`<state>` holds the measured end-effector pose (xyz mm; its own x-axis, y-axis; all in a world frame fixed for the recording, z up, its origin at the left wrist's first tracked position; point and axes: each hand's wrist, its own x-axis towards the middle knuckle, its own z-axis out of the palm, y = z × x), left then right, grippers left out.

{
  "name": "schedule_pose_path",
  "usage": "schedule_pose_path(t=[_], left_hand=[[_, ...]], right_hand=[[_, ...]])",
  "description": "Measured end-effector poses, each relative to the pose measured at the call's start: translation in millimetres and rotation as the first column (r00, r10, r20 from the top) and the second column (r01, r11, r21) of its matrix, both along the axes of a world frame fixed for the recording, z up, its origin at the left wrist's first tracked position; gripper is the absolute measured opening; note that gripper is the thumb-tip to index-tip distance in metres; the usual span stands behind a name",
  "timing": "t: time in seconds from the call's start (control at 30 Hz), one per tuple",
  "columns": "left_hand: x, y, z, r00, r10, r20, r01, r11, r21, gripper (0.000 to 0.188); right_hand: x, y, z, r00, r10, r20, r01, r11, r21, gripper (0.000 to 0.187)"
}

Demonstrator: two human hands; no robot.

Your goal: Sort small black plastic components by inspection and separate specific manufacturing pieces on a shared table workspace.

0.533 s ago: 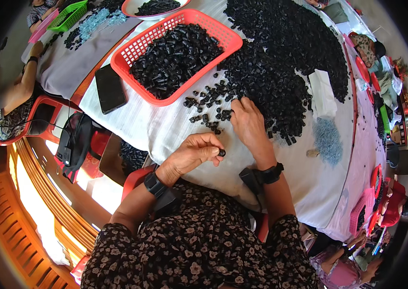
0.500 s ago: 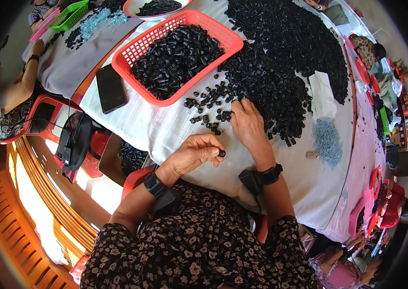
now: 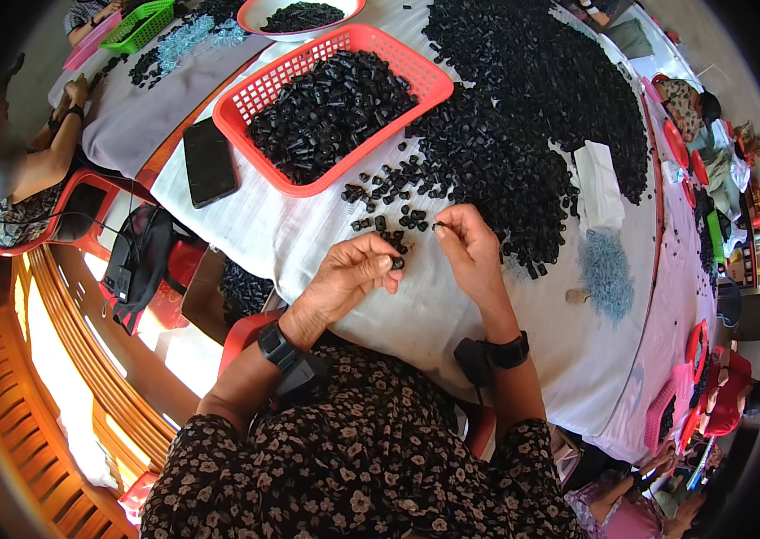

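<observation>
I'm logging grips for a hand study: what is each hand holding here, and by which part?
The left hand pinches a small black piece at its fingertips. The right hand pinches something tiny and dark; which part it grips cannot be told.

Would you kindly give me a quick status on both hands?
Left hand pinching small black part. Right hand pinching thin piece, too small to identify. Loose black parts just beyond.

Bright daylight, left-side glare, fisheye-bent dark rim.
</observation>
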<state>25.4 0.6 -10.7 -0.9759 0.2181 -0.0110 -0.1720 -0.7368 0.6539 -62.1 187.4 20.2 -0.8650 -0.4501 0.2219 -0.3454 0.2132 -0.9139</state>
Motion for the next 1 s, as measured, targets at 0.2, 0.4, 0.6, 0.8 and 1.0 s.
schedule_pose_path(t=[0.2, 0.4, 0.6, 0.8, 1.0], left_hand=[[-6.2, 6.6, 0.1, 0.996, 0.084, -0.015, -0.085, 0.989, -0.117, 0.011], [-5.3, 12.7, 7.3, 0.994, 0.111, -0.007, -0.109, 0.960, -0.259, 0.012], [-6.2, 20.0, 16.8, 0.991, 0.136, -0.014, -0.132, 0.925, -0.356, 0.011], [-6.5, 21.0, 20.5, 0.992, 0.127, -0.019, -0.124, 0.905, -0.406, 0.010], [-5.8, 22.4, 22.9, 0.988, 0.148, -0.037, -0.149, 0.885, -0.442, 0.008]], right_hand=[[12.3, 7.9, -3.5, 0.922, 0.135, 0.363, -0.015, 0.950, -0.313, 0.010], [21.1, 5.3, 0.5, 0.908, 0.159, 0.386, -0.036, 0.951, -0.308, 0.008], [23.1, 5.7, -0.1, 0.919, 0.177, 0.353, -0.063, 0.948, -0.311, 0.008], [26.8, 3.7, 1.9, 0.904, 0.165, 0.394, -0.014, 0.933, -0.360, 0.009], [28.4, 3.8, 2.3, 0.924, 0.134, 0.357, -0.024, 0.955, -0.297, 0.009]])
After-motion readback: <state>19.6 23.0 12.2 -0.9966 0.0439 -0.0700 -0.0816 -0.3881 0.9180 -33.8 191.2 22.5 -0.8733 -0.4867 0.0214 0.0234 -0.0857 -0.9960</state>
